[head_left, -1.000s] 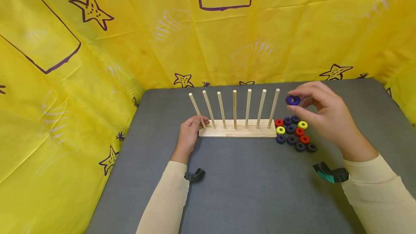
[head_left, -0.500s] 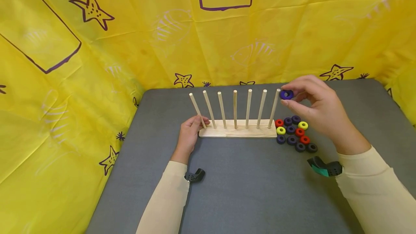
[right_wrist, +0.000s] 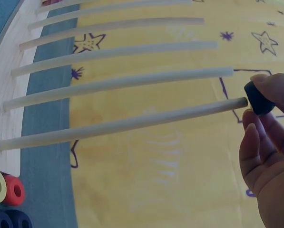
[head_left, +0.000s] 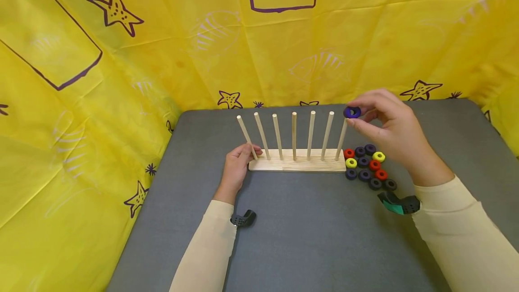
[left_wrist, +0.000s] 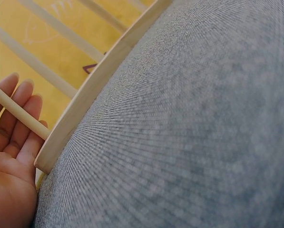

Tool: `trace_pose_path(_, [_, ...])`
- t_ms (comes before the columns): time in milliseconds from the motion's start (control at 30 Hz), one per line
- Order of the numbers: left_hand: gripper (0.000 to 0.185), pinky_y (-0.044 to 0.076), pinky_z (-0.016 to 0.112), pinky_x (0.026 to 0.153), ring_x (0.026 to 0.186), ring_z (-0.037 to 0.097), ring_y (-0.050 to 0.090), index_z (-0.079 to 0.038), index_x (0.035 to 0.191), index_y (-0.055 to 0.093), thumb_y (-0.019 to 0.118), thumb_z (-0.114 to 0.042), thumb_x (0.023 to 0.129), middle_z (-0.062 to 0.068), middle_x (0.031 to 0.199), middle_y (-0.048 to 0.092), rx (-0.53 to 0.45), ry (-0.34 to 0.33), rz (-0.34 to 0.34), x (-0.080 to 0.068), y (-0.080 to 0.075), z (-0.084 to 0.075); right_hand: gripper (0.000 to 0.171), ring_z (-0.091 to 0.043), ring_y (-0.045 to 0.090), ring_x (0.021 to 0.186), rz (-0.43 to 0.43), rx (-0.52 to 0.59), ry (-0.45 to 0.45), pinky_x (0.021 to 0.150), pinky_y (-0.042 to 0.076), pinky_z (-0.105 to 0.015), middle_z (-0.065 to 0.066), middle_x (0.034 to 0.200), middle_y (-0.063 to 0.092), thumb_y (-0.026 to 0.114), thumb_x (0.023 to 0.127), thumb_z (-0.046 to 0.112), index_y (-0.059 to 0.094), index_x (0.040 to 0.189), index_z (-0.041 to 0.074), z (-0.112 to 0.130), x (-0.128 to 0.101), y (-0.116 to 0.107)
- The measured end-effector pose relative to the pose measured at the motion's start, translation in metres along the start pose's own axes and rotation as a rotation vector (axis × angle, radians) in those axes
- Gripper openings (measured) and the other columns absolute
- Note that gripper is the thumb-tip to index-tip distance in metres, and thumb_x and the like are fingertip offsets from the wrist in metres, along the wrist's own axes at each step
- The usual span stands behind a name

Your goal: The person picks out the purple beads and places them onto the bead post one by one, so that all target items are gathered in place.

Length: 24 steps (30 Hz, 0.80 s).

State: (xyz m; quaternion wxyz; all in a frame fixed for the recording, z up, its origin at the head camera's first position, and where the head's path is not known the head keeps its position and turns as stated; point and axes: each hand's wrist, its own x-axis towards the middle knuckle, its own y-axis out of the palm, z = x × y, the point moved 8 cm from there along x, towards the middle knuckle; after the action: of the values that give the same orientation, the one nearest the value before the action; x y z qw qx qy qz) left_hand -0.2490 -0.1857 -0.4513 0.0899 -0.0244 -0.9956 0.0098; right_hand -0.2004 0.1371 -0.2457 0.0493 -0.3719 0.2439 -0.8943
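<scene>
A wooden base (head_left: 297, 165) with several upright dowels stands mid-table. My right hand (head_left: 381, 125) pinches a purple ring (head_left: 352, 112) right at the tip of the rightmost dowel (head_left: 342, 141); in the right wrist view the ring (right_wrist: 257, 98) touches that dowel's tip (right_wrist: 239, 102). My left hand (head_left: 237, 166) rests against the base's left end, fingers by the leftmost dowel (head_left: 246, 138); in the left wrist view the straight fingers (left_wrist: 13, 118) lie behind that dowel (left_wrist: 19, 113).
A cluster of red, yellow, purple and black rings (head_left: 369, 166) lies on the grey table (head_left: 308, 238) just right of the base. Yellow star-print cloth (head_left: 121, 57) walls the back and sides. Wrist camera mounts (head_left: 395, 203) sit on both sleeves.
My right hand has carried the purple ring up and left, from beside the rightmost dowel to its tip. The left hand has stayed put.
</scene>
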Motion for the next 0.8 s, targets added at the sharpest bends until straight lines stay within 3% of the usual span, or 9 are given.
trace_pose_path(133, [0.043, 0.047, 0.044, 0.091, 0.099, 0.040, 0.060, 0.012, 0.102, 0.065, 0.050, -0.029, 0.101, 0.029, 0.098, 0.064, -0.005, 0.013, 0.001, 0.000, 0.000, -0.001, 0.034, -0.014, 0.054, 0.078, -0.008, -0.007, 0.019, 0.070, 0.047, -0.014, -0.014, 0.099, 0.059, 0.073, 0.072, -0.019, 0.065, 0.103, -0.007, 0.000, 0.001, 0.002])
trace_pose_path(267, [0.043, 0.048, 0.045, 0.090, 0.098, 0.040, 0.061, 0.012, 0.101, 0.065, 0.050, -0.028, 0.101, 0.029, 0.097, 0.064, -0.002, 0.019, -0.002, -0.001, 0.000, -0.003, 0.037, -0.012, 0.055, 0.080, 0.002, -0.017, 0.047, 0.071, 0.047, -0.015, -0.007, 0.103, 0.060, 0.075, 0.074, -0.014, 0.067, 0.107, 0.000, -0.020, -0.002, 0.004])
trace_pose_path(500, [0.042, 0.049, 0.040, 0.088, 0.096, 0.030, 0.064, 0.002, 0.099, 0.069, 0.051, -0.036, 0.099, 0.019, 0.096, 0.067, -0.007, 0.021, -0.025, 0.006, -0.007, 0.026, 0.039, -0.013, 0.056, 0.082, 0.011, 0.003, 0.067, 0.071, 0.048, -0.017, 0.000, 0.105, 0.060, 0.077, 0.076, -0.008, 0.068, 0.110, 0.008, -0.043, -0.006, 0.006])
trace_pose_path(633, [0.039, 0.048, 0.040, 0.090, 0.098, 0.034, 0.062, 0.005, 0.101, 0.068, 0.050, -0.030, 0.101, 0.023, 0.098, 0.066, -0.019, 0.003, -0.012, 0.006, -0.007, 0.022, 0.039, -0.013, 0.056, 0.082, 0.010, 0.011, 0.080, 0.072, 0.048, -0.016, -0.002, 0.105, 0.060, 0.077, 0.075, -0.008, 0.068, 0.110, 0.007, -0.045, -0.006, 0.007])
trace_pose_path(800, [0.042, 0.049, 0.041, 0.089, 0.100, 0.043, 0.059, 0.013, 0.103, 0.064, 0.049, -0.027, 0.101, 0.032, 0.100, 0.062, -0.015, 0.021, -0.002, 0.001, -0.002, 0.003, 0.038, -0.014, 0.055, 0.084, 0.009, 0.022, 0.100, 0.072, 0.048, -0.016, -0.002, 0.105, 0.060, 0.077, 0.077, -0.006, 0.068, 0.111, 0.008, -0.047, -0.006, 0.008])
